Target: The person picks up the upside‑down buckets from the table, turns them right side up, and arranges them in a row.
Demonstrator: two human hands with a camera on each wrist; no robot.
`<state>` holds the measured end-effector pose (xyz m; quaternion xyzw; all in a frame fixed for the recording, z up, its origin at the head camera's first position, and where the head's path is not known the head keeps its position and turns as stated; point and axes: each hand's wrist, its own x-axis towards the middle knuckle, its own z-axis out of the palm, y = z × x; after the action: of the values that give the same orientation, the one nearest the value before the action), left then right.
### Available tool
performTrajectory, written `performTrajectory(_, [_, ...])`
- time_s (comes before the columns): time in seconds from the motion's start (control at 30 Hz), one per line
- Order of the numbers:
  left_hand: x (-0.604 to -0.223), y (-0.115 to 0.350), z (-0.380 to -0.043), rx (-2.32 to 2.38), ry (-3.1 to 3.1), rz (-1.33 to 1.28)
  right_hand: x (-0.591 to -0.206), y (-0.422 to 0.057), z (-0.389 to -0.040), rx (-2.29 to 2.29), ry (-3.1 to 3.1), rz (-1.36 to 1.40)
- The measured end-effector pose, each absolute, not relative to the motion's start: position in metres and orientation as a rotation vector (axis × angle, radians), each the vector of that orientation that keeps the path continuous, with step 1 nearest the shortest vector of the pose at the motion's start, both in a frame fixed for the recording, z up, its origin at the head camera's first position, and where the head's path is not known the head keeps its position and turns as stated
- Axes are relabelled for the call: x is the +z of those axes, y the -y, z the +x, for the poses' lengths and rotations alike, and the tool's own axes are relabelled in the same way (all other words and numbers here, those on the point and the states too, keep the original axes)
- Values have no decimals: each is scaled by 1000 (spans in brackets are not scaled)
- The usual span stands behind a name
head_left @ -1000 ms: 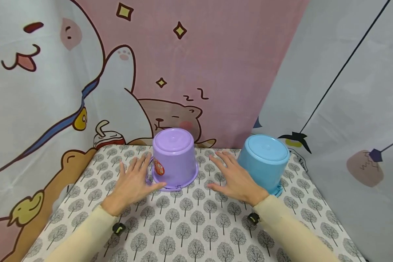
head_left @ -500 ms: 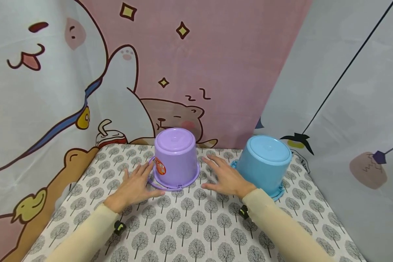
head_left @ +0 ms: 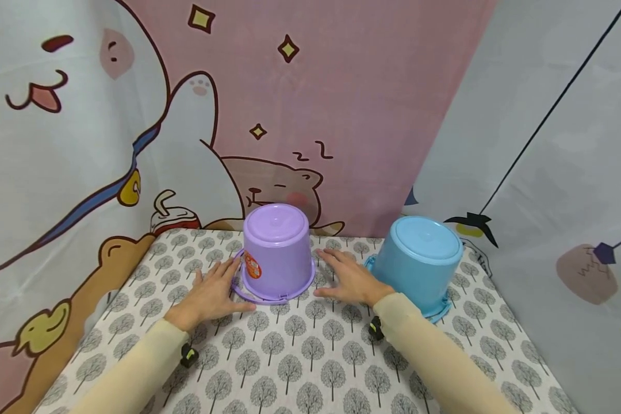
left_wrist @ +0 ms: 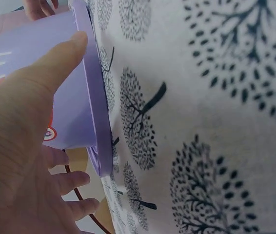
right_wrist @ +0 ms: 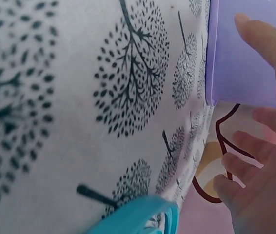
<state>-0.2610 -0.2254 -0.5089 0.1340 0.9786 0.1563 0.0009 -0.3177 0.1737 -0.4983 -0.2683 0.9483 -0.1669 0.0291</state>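
A purple bucket [head_left: 276,253] stands upside down near the back of the table, a red sticker on its left side and its handle lying round the rim at the base. My left hand [head_left: 210,296] is at its left, fingers spread and thumb pointing toward the rim. On the other side, my right hand [head_left: 353,280] reaches in with fingers apart, a small gap between it and the purple bucket. Neither hand grips anything. Behind my right forearm a blue bucket [head_left: 421,264], also upside down, stands at the right.
A cloth with a tree print [head_left: 290,368] covers the table. Behind it hangs a pink and white cartoon curtain [head_left: 362,115], close to the table's back edge. Each wrist wears a small black device [head_left: 188,355].
My right hand has moved left, away from the blue bucket and closer to the purple one. My left hand has barely shifted. Both buckets stay in place.
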Motion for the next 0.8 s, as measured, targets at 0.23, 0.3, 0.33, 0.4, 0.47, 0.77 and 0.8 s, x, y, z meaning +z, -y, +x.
performTrajectory(0.23, [-515, 226, -267, 523, -3038, 442, -508, -163, -328, -620, -2854, -829])
performTrajectory(0.3, [-516, 226, -269, 535, -3026, 451, -510, -161, -330, -660, -2830, -816])
performTrajectory(0.33, [-517, 225, -270, 544, -3018, 454, -510, -160, -330, -674, -2820, -808])
performTrajectory(0.4, [-517, 224, -271, 569, -3003, 456, -512, -158, -332, -681, -2802, -785])
performTrajectory(0.47, [-516, 224, -272, 585, -2990, 459, -514, -156, -333, -689, -2776, -781])
performTrajectory(0.77, [-514, 225, -273, 631, -2988, 574, -518, -148, -336, -692, -2747, -869])
performTrajectory(0.8, [-514, 225, -274, 649, -2988, 590, -518, -148, -336, -697, -2748, -869])
